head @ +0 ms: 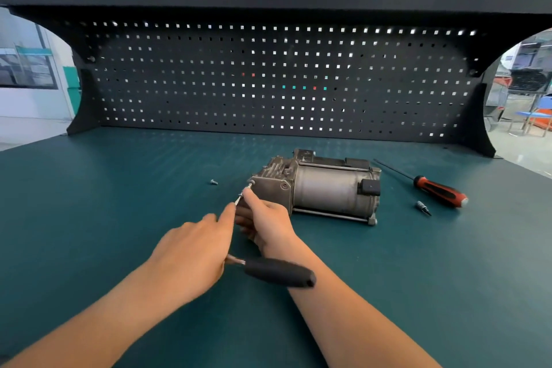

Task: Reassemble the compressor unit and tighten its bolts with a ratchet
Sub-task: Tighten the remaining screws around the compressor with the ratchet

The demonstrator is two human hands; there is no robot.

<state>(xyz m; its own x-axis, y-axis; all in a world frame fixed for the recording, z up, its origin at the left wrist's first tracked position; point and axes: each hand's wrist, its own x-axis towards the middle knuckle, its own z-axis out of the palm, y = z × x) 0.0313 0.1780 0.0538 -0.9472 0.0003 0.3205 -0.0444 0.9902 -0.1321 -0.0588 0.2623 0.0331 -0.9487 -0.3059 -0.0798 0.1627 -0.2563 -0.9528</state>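
Lying on its side on the green surface (89, 218): grey compressor (325, 191), cast end to the left, round body to the right. At the upper near corner of that cast end, a bolt (251, 182), with a thin bright shaft (240, 198) set against it and slanting down toward the camera.

Right grip (265, 218) close against the compressor's left end, just in front of it. Narrowed to a pinch on the shaft right behind the bolt, index fingertip nearest the bolt, other fingers curled beneath.

Left grip (191, 254) left of the compressor and nearer the camera, apart from it. Index finger stretched out to the lower part of the shaft, other fingers curled over the metal neck of the ratchet (279, 272). Ratchet head hidden under that palm. Black handle sticking out rightward, crossing the right wrist, well short of the compressor.

Left of the compressor and apart from it, one spare bolt (213, 182). Right of the compressor, a red and black screwdriver (439, 192), blade pointing back and left. Just nearer than the screwdriver, a small bit (423, 208). Behind the compressor, a black pegboard (268, 84).
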